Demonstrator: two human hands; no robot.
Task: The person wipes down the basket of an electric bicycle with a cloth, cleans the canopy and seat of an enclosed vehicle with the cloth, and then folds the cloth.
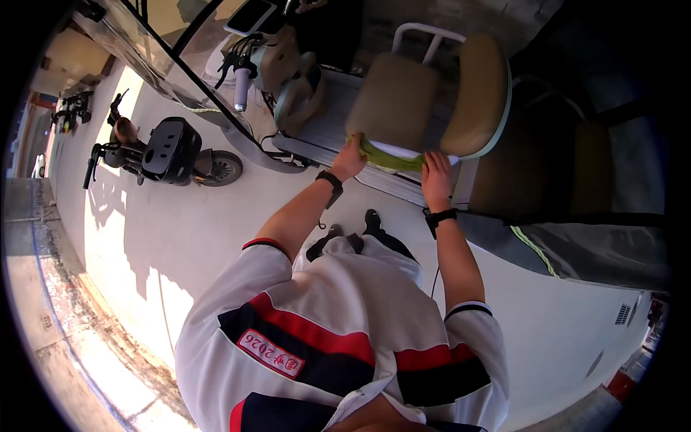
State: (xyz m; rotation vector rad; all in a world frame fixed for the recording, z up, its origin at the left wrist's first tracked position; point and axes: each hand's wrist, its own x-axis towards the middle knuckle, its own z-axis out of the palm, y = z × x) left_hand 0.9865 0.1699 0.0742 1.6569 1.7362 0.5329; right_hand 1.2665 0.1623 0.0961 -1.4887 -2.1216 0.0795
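Note:
A yellow-green cloth is stretched between my two hands along the near edge of a brown padded seat in a small vehicle. My left hand grips its left end by the seat's front corner. At the other end, my right hand has its fingers bent over the cloth, close below the curved tan backrest. Between cloth and seat shows a strip of something white. Each wrist wears a dark band.
Left of the seat are the vehicle's handlebar grip and a phone. Its dark frame bar slants down toward the floor panel. A parked two-wheeler with a black box stands on the pale ground to the left. More seating lies in shadow at right.

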